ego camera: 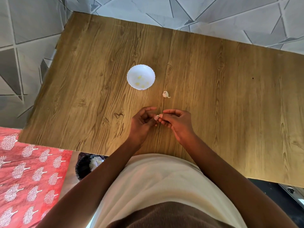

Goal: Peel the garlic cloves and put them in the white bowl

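Note:
A white bowl (131, 71) with a scalloped rim stands on the wooden table (213, 89), holding several peeled yellowish garlic cloves (139, 77). To its lower right an unpeeled piece of garlic (165, 94) in white skin lies on the wood. Nearer to me, my left hand (142, 122) and my right hand (177, 122) meet fingertip to fingertip above the table. Between them both pinch a small garlic clove (158, 116), of which only a pale sliver shows.
Below the table's near edge on the left stands a dark waste bin (83, 167) with white garlic skins in it. A red patterned cloth (29, 178) covers the surface at lower left. Grey tiled floor surrounds the table's far and left sides.

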The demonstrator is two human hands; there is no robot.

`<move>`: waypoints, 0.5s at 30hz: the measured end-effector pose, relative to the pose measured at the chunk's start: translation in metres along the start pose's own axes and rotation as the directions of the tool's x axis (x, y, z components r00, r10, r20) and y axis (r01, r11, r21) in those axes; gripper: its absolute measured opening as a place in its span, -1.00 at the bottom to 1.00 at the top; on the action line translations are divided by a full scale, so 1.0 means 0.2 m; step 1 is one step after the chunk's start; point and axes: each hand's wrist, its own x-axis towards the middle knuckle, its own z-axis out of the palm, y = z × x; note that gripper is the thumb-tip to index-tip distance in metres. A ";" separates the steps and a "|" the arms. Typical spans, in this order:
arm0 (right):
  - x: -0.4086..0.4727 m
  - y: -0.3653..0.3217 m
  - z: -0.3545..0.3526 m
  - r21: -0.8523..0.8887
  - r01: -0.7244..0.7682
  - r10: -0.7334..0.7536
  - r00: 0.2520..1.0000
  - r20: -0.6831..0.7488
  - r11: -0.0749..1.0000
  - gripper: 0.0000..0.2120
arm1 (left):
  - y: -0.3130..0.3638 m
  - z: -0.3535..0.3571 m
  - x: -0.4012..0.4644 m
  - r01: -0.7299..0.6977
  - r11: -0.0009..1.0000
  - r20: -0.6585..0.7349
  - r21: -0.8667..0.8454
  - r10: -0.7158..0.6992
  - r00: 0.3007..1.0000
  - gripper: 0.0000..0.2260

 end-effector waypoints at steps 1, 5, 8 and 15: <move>0.00 0.00 0.00 0.009 -0.006 0.006 1.000 0.001 1.000 -0.75 | 0.01 0.00 0.00 -0.024 1.000 0.022 0.019 0.024 0.999 -0.72; -0.01 0.00 0.00 0.081 -0.050 0.050 0.999 0.000 0.995 -0.75 | 0.00 0.00 -0.01 -0.098 0.990 0.044 0.100 0.094 0.995 -0.80; -0.01 0.00 0.01 0.132 -0.091 0.092 0.996 -0.001 0.987 -0.74 | -0.01 0.00 0.00 -0.094 0.991 -0.003 0.096 0.095 0.996 -0.82; -0.01 0.00 0.01 0.057 -0.049 0.050 0.999 -0.012 0.997 -0.74 | -0.03 -0.01 0.01 -0.018 1.000 -0.083 0.000 0.018 0.996 -0.84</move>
